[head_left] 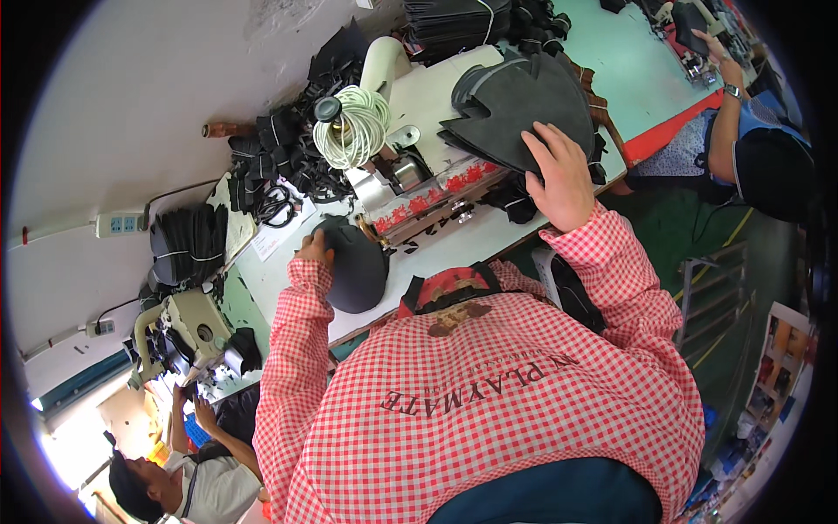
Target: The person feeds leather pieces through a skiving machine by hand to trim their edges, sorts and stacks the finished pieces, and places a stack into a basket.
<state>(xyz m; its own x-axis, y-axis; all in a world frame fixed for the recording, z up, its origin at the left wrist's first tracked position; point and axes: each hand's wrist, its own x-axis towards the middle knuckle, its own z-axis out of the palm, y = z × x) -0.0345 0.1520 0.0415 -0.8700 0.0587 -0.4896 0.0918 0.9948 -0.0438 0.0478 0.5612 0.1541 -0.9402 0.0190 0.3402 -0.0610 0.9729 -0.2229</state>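
Observation:
A dark, curved, dome-like piece of sheet material [356, 271] sits on the white worktop left of the machine. My left hand [314, 251] has its fingers closed on the left edge of this piece. A stack of flat black cut pieces with notched edges [506, 100] rests on top of the pale bench machine [428, 92]. On the right part of that stack lies my right hand [563, 179], fingers stretched out and thumb apart. The machine's metal working parts [403, 170] are between my hands, above a red-marked front edge [428, 201].
A coil of white cord [352, 129] sits by the machine's knob. Black bundles [284, 140] crowd the worktop's far side; tied black stacks stand at the back [454, 22] and left [183, 244]. People work at machines to the left [188, 480] and right [742, 148].

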